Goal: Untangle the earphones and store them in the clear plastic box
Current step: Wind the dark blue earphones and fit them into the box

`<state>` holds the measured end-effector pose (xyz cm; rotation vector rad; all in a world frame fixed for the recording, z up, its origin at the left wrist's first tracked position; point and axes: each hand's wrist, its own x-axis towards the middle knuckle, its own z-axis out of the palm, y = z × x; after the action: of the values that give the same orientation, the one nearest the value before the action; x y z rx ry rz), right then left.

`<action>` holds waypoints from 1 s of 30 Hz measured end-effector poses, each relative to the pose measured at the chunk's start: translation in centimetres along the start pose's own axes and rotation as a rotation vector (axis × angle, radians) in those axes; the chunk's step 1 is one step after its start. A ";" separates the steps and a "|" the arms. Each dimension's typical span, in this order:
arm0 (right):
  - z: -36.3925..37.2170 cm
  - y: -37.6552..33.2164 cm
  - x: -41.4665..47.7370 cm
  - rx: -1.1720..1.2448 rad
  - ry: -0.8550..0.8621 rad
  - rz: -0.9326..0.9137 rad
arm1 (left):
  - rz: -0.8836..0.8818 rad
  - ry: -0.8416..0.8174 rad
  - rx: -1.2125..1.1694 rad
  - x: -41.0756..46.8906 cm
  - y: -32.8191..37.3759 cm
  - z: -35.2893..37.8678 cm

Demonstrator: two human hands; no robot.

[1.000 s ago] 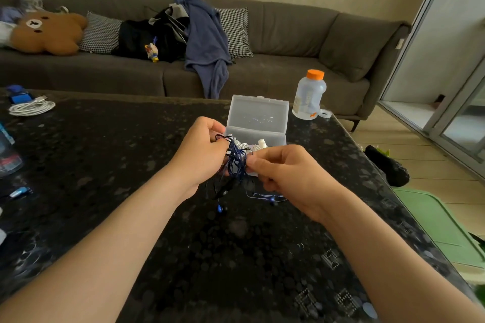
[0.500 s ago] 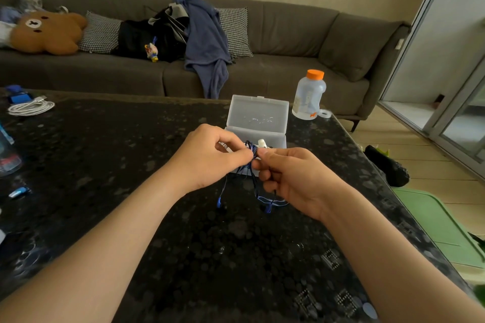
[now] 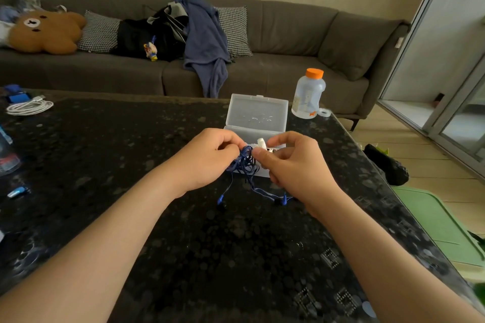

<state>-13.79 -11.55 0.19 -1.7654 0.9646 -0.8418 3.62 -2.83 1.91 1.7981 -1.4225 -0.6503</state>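
Note:
A tangled bundle of blue earphones (image 3: 245, 164) hangs between my two hands, just above the dark speckled table (image 3: 131, 165). My left hand (image 3: 210, 157) pinches the left side of the knot. My right hand (image 3: 291, 162) pinches the right side with thumb and fingers. Two blue earbuds dangle onto the table below. The clear plastic box (image 3: 256, 115) stands open right behind my hands, lid upright; something white lies inside, partly hidden.
A bottle with an orange cap (image 3: 308, 94) stands at the table's back right corner. A coiled white cable (image 3: 29, 107) lies far left. A small blue object (image 3: 17, 191) sits near the left edge. Behind is a grey sofa (image 3: 288, 42) with cushions and clothes.
Both hands have shifted slightly right and back toward the box while working the knot. The right hand's fingers have spread more, and the dangling earbuds have moved right.

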 end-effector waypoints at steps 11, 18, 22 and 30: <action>0.1 0.3 -0.1 -0.178 -0.060 -0.293 | -0.046 -0.005 -0.109 0.1 0.0 -0.1; 0.4 0.0 -0.3 -0.227 -0.035 -0.334 | -0.024 -0.017 -0.091 0.0 -0.3 -0.1; 0.2 0.2 -0.4 -0.378 0.039 -0.444 | -0.060 -0.009 -0.117 0.2 -0.3 -0.1; 0.2 0.2 -0.2 -0.386 0.065 -0.450 | -0.130 -0.001 -0.178 0.3 -0.5 -0.3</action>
<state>-13.78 -11.34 -0.04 -2.3548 0.8196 -1.0473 4.23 -3.00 1.77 1.7585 -1.2152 -0.8184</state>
